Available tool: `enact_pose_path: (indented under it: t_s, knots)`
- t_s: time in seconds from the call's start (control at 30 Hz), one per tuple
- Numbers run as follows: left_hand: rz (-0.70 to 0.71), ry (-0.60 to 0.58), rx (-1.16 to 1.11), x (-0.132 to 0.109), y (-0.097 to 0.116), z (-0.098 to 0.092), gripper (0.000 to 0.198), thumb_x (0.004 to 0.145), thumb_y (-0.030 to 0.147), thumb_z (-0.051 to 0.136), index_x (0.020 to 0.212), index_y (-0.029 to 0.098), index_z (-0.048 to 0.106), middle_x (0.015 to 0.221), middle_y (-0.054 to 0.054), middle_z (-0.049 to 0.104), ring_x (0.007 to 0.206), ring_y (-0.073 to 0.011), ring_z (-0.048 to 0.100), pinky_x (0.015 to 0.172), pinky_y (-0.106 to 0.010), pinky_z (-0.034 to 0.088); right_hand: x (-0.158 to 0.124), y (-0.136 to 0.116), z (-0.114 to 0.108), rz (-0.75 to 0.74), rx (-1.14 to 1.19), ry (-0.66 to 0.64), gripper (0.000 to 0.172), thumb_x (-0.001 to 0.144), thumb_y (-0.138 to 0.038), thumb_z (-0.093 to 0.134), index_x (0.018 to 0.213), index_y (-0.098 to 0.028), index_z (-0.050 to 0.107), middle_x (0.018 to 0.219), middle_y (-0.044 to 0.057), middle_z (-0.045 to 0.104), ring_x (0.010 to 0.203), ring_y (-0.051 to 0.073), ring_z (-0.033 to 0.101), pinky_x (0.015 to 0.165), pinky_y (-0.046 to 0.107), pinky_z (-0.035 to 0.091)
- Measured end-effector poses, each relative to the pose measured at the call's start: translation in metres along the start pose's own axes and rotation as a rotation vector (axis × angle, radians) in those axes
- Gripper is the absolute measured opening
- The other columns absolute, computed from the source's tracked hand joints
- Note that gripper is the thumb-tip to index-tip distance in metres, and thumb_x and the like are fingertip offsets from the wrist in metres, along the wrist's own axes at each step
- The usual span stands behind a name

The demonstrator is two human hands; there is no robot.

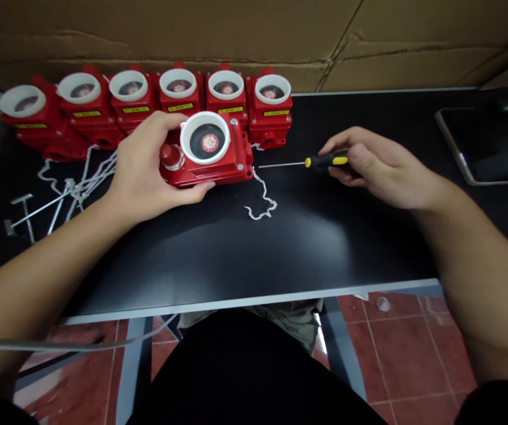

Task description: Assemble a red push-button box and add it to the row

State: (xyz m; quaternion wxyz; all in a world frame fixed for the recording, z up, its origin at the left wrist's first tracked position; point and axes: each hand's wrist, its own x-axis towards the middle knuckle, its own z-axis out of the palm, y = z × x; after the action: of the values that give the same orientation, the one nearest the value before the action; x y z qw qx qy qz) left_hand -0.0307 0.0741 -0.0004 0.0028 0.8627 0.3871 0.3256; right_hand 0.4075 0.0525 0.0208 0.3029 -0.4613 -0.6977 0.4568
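Note:
My left hand [147, 159] is wrapped round a red box with a round white-rimmed window [236, 156], tilted on its side above the black table. A red knob sticks out of the box near my thumb and fingers. From its right end hangs a white twisted cord [269, 203], curling onto the tabletop. My right hand [377, 162] grips a screwdriver [327, 161] by its black and yellow handle. The thin shaft points left, its tip close to the box's right end; whether it touches the box I cannot tell.
Several similar red boxes [272, 109] stand in a row at the back left. Metal T-shaped rods [26, 212] and white cords lie at the left. A dark device with a metal frame [475, 147] sits at the right. Cardboard [236, 29] rises behind the table [236, 254].

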Motion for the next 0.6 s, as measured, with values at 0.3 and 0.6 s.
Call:
enact_pose_path:
  t_s: [0.3, 0.6]
  knots:
    - [-0.007, -0.041, -0.024, -0.002, 0.003, -0.003, 0.068, 0.101, 0.068, 0.085, 0.157, 0.035, 0.067, 0.148, -0.005, 0.085, 0.13, -0.0342, 0.085, 0.114, -0.055, 0.073, 0.002, 0.005, -0.003, -0.043, 0.136, 0.012, 0.066, 0.094, -0.074, 0.104, 0.12, -0.028, 0.065, 0.075, -0.007, 0.056, 0.059, 0.012, 0.044, 0.05, 0.028, 0.029]
    - [0.022, -0.068, -0.042, -0.002, 0.01, -0.002, 0.065, 0.099, 0.062, 0.088, 0.156, 0.04, 0.066, 0.148, -0.002, 0.085, 0.132, -0.0341, 0.084, 0.118, -0.055, 0.071, 0.0, -0.009, 0.002, -0.035, -0.012, 0.12, 0.068, 0.089, -0.091, 0.098, 0.092, -0.028, 0.072, 0.057, -0.005, 0.052, 0.049, 0.013, 0.039, 0.047, 0.032, 0.025]
